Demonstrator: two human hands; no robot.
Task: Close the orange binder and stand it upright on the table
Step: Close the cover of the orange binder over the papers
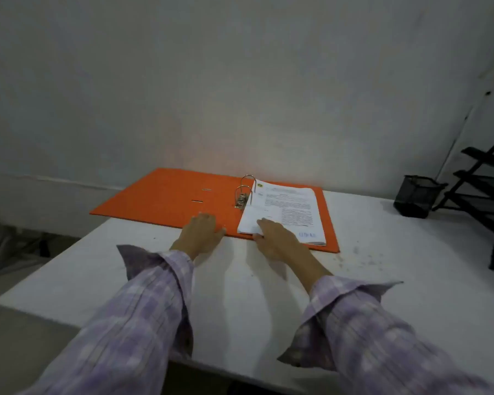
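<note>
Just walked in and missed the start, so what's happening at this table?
A person is working on an orange binder that lies open and flat on the white table. The left hand rests on its near edge, the right hand on the stack of papers filed on the rings. Nothing is closed or stood up yet.

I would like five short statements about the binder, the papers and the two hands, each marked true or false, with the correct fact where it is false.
1. The orange binder lies open and flat on the table. True.
2. The stack of papers sits on the left half of the binder. False: it sits on the right half, beside the metal rings.
3. The right hand rests on the near corner of the papers. True.
4. The left hand holds the black mesh cup. False: it lies at the binder's near edge; the cup stands far right.
5. The binder's left cover is raised upright. False: it lies flat.
</note>
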